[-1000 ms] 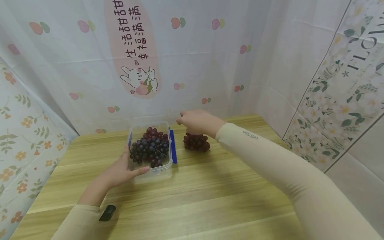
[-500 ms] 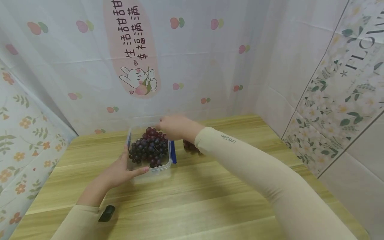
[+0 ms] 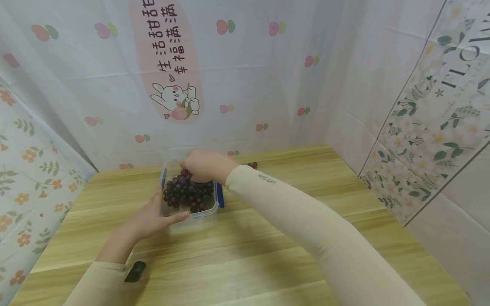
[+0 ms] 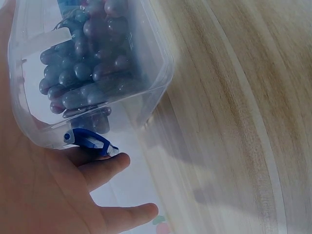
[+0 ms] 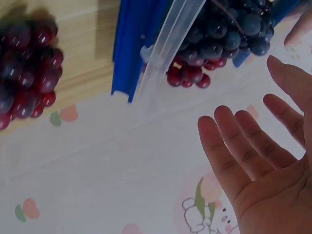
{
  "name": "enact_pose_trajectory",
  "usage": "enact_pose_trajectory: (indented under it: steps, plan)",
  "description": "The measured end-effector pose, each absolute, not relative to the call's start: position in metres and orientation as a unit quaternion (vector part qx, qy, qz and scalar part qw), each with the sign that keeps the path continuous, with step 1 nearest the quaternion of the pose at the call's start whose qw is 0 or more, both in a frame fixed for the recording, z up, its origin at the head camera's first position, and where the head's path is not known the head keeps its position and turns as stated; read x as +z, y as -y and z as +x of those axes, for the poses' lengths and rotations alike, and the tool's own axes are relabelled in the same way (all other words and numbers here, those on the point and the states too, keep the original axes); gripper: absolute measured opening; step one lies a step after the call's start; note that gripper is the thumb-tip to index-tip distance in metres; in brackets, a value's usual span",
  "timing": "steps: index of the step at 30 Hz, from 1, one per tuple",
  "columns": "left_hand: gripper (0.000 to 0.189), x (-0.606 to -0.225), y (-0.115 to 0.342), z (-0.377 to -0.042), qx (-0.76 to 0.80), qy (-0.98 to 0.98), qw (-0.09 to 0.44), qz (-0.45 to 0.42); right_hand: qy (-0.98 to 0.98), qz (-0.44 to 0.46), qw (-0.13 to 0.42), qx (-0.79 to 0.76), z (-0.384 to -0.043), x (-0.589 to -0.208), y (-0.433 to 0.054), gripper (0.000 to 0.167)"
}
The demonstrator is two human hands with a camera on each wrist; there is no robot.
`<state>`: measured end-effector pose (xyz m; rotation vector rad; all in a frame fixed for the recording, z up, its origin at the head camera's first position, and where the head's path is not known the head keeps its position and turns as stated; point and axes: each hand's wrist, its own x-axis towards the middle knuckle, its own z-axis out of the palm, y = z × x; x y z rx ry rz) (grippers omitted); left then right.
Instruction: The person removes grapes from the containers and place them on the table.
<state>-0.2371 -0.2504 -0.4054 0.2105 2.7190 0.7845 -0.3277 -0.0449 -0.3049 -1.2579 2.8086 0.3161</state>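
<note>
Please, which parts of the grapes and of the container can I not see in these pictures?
Head view: most of the loose grape bunch, behind the right sleeve; some boxed grapes, covered by the right hand.
Right wrist view: one side of the loose grape bunch, cut by the left edge.
Left wrist view: part of the plastic container, cut by the top edge.

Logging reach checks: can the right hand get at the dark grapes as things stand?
Likely yes. The right hand, holding nothing visible, is at the container's far end; the top looks uncovered, and the left hand is at the side, off the dark grapes.
</note>
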Motion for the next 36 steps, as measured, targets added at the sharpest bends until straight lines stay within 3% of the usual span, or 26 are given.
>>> enact_pose_trajectory:
  steps: [7,22,36]
  plan:
    - [0.142,-0.405,0.251,-0.237,0.272,-0.948,0.148,0.074,-0.91,-0.396,0.051,0.109,-0.322,-0.318,0.063,0.05]
    - [0.142,-0.405,0.25,-0.236,0.282,-0.946,0.141,0.077,-0.901,-0.404,0.063,0.148,-0.307,-0.336,0.083,0.047]
    - [0.141,-0.405,0.25,-0.236,0.278,-0.946,0.149,0.075,-0.91,-0.372,0.07,0.167,-0.314,-0.352,0.078,0.066]
